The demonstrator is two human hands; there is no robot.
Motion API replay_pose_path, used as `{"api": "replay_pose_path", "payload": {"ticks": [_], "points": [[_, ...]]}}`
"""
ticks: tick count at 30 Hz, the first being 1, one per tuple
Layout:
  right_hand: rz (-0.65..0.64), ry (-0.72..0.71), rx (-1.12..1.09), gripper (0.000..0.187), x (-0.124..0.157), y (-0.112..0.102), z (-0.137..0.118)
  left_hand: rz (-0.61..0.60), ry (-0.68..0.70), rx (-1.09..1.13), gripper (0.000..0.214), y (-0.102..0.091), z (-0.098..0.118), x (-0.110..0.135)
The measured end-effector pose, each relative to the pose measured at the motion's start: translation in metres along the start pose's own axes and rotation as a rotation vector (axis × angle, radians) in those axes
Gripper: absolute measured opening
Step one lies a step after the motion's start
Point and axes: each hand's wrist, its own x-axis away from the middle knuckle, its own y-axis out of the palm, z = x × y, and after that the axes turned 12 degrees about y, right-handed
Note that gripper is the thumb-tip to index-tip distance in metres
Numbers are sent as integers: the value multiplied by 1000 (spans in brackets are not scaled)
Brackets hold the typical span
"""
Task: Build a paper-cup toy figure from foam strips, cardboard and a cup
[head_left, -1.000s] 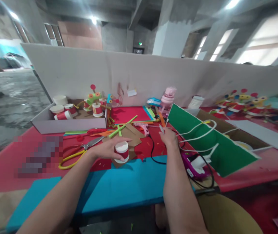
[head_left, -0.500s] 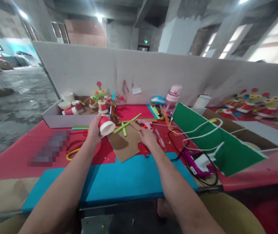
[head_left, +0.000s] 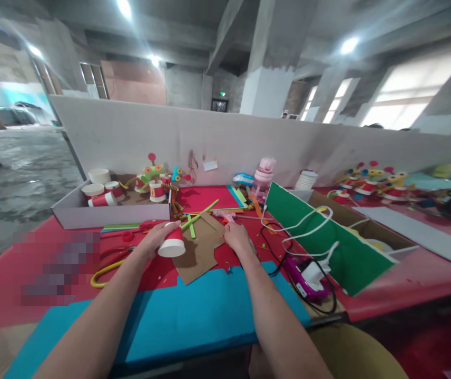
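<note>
My left hand (head_left: 155, 239) is wrapped round a red paper cup (head_left: 173, 238) with a white rim, tipped so its mouth faces toward me. It hovers just over the left edge of a brown cardboard piece (head_left: 198, 258). My right hand (head_left: 238, 238) has its fingers curled at the handle of a pink hot glue gun (head_left: 224, 215); the fingertips are partly hidden. Light green paper strips (head_left: 202, 217) and a narrow cardboard strip (head_left: 211, 220) lie between the hands. Yellow-handled scissors (head_left: 105, 273) rest beside my left forearm.
A white box (head_left: 110, 217) at back left holds cups and a finished cup figure (head_left: 153, 172). On the right stand a green panel (head_left: 320, 231), white cables and a purple power strip (head_left: 306, 279). Blue sheet (head_left: 194, 316) covers the front edge; a pink bottle (head_left: 265, 173) stands behind.
My right hand has gone from the narrow cardboard strip to the glue gun's handle. The cup in my left hand has turned mouth-down toward me. The view has tilted up and right.
</note>
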Motion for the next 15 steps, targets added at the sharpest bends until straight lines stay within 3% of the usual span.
{"api": "replay_pose_path", "payload": {"ticks": [3, 5, 12, 15], "points": [[5, -17, -106, 29, -3, 3, 2, 1, 18, -7, 55, 0, -2, 0], [-59, 0, -276, 21, -7, 6, 5, 4, 21, -1, 54, -1, -4, -1], [-502, 256, -1519, 16, -8, 12, -9, 83, -21, 199, 42, -7, -8, -7], [-653, 198, -1705, 19, 6, 14, -21, 115, -49, 281, 37, -9, -9, -9]]}}
